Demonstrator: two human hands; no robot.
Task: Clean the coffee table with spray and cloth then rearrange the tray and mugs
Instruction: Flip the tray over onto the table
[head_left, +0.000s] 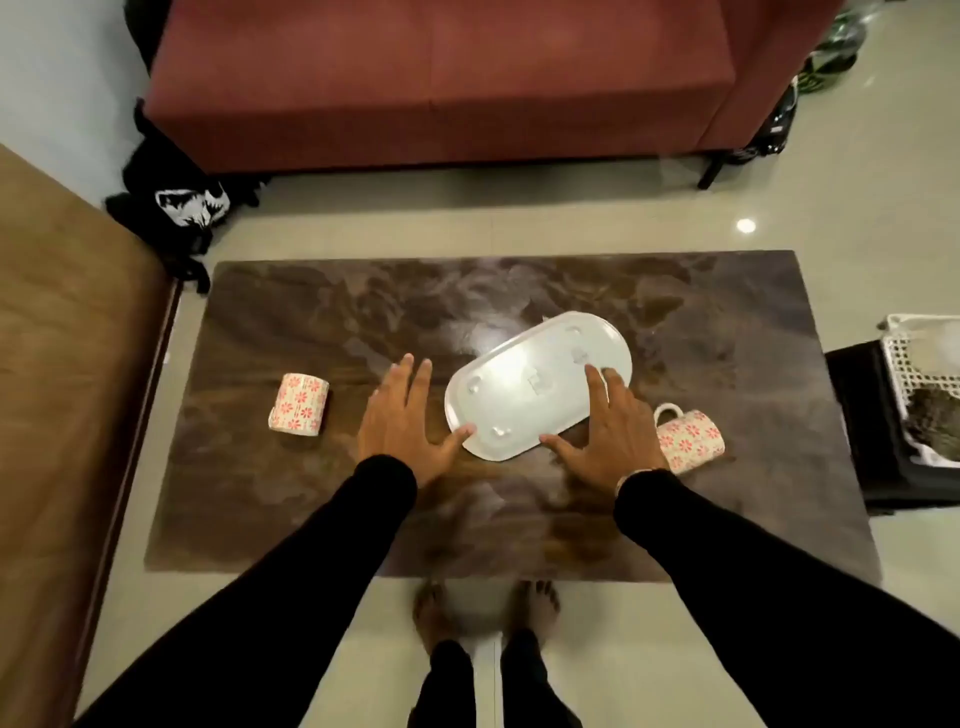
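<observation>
1. tray (524, 384), white and oval, lies at a slant on the dark marbled coffee table (311, 312) in the head view, a little right of the middle; small raised feet show on its upper face, so it seems to be bottom-up.
2. the left hand (402, 421) is flat and spread just left of the tray, fingers straight, gripping nothing; its thumb tip reaches the tray's near left rim.
3. the right hand (608, 426) is also spread with straight fingers, lying over the tray's right part, with the thumb along the near rim; it curls around nothing, and whether it presses down cannot be told.
4. a flowered mug (300, 404) lies on its side on the table, well left of the left hand.
5. a second flowered mug (688, 440) lies on its side just beside the right wrist, partly hidden by it, with its handle towards the far side.
6. both arms wear black sleeves; bare feet (431, 613) stand at the table's near edge.
7. a red sofa (441, 88) stands beyond the table, a white basket (904, 358) sits to the right, and a black bag (182, 202) lies on the floor at far left.
</observation>
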